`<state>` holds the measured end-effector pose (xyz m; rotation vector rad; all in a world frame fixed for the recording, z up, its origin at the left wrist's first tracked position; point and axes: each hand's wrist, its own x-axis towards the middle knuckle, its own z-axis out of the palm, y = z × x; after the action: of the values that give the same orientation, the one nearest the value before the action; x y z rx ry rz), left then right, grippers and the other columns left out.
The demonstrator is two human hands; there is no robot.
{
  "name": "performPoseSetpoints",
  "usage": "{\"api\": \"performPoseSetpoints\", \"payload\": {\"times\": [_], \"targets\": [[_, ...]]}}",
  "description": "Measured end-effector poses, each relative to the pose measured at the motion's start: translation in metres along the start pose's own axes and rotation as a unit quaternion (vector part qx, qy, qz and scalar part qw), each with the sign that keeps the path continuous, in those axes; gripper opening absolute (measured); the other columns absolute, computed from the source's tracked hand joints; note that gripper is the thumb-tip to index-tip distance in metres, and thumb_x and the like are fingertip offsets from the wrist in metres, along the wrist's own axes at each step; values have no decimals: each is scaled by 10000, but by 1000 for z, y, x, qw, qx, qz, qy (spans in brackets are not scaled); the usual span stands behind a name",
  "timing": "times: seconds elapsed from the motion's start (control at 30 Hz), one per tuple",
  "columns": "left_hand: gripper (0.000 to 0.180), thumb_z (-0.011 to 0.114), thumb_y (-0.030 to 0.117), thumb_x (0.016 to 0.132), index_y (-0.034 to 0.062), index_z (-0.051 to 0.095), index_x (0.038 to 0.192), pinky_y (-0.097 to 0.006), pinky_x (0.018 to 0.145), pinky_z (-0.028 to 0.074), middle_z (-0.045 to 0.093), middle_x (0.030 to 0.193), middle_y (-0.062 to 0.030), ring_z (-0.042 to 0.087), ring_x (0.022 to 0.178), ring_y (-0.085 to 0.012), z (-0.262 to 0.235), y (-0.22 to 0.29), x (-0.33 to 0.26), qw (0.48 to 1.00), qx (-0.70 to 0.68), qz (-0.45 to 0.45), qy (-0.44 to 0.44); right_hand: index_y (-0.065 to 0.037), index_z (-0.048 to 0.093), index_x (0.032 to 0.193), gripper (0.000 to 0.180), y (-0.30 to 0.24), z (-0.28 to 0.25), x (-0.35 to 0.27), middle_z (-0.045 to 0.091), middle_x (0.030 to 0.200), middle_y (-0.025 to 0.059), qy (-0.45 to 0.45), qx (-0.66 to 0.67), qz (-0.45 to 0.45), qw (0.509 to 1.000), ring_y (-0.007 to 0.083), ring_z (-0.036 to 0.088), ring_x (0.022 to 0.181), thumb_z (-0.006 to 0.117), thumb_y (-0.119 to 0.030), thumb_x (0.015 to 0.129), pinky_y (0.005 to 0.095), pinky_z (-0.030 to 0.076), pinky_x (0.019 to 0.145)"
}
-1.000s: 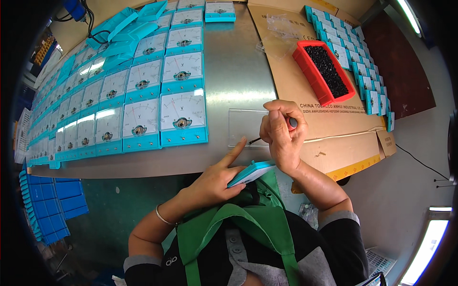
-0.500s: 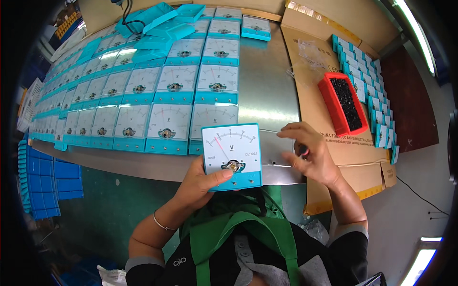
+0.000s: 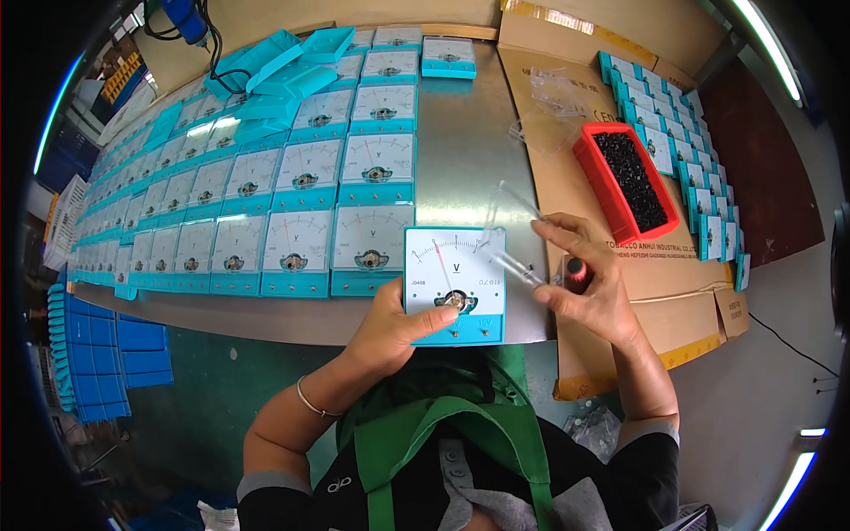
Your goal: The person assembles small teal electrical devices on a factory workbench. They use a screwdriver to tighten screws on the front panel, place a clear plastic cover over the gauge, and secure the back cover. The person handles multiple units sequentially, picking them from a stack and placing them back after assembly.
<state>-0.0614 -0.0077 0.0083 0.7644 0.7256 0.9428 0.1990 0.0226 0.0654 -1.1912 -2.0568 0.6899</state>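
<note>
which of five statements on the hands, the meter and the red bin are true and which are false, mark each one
1. The left hand holds a meter. True.
2. The right hand holds a clear cover. True.
3. The meter is turned face down. False: its white dial faces up toward the camera.
4. The red bin rests on cardboard. True.
5. Everything in the red bin is white. False: its small parts are black.

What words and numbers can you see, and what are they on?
I won't copy them, but here's where:
Held meter: scale numbers, a letter and small print.
Cardboard: dark lettering.
Black shirt: small pale mark.
Meter rows: mostly too small to read.
</note>
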Motion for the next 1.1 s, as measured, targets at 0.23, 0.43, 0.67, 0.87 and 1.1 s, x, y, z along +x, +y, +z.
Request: {"api": "performPoseSetpoints", "payload": {"times": [0.23,0.43,0.67,0.87,1.1], "targets": [[442,595,151,901,-41,434,1264,-383,898,499,584,1159,-161,606,1026,-235,12,5,-2,999,-40,-20,-7,-83,629,1202,629,-20,6,6,514,1218,206,-72,39,13,997,144,550,691,850,-265,642,280,502,644],[574,252,441,1008,-8,351,1350,-458,829,553,539,1245,-207,601,1067,-303,-1,7,-10,975,-192,-99,-50,-95,654,1176,578,-18,20,10,490,1276,187,-107,63,0,992,148,569,782,842,-262,656,255,491,649],[569,200,451,1011,26,347,1359,-438,826,563,550,1235,-187,612,1051,-299,-9,1,-10,972,-201,-103,-71,-98,660,1167,544,-16,33,13,493,1269,188,-130,70,18,989,146,567,757,829,-261,677,255,493,646],[564,207,448,1009,25,349,1355,-418,805,563,564,1206,-175,617,1039,-280,-8,0,-9,964,-237,-93,-83,-85,650,1167,520,-23,32,18,451,1270,224,-169,72,11,983,190,610,686,818,-187,686,314,532,674],[490,600,189,899,-24,396,1290,-373,734,566,580,1146,-152,627,970,-240,-2,2,-9,998,-43,-21,-51,-67,576,1236,533,-30,34,13,408,1309,223,-106,-2,-93,990,147,572,633,773,-130,744,290,513,626]]}}
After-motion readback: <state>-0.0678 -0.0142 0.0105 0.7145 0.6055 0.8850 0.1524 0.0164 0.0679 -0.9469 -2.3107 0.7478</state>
